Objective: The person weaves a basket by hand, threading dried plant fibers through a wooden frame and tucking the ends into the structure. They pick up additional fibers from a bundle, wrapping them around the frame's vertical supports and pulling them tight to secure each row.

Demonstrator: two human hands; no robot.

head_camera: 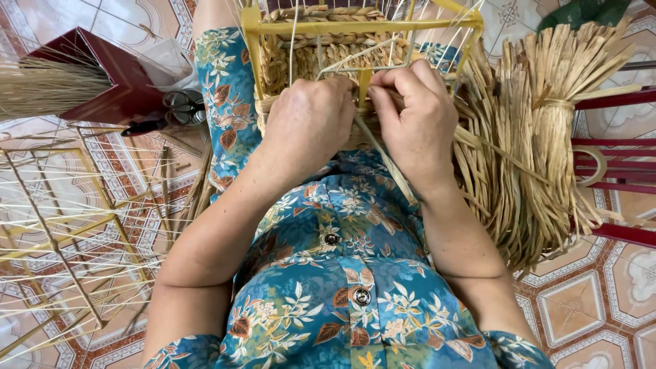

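My left hand [307,119] is closed in a loose fist against the near edge of the half-woven basket [321,55], which rests on my lap in its yellow metal frame [355,26]. My right hand [417,116] is just beside it, fingers pinched shut on a flat straw strand [386,160] that runs down toward my flowered blue shirt [342,273]. To the right, a tied bundle of dried straw [540,130] leans by a red chair [615,143]. On the left, scissors [181,107] lie on the tiled floor [601,294], near another bare wire frame [61,232].
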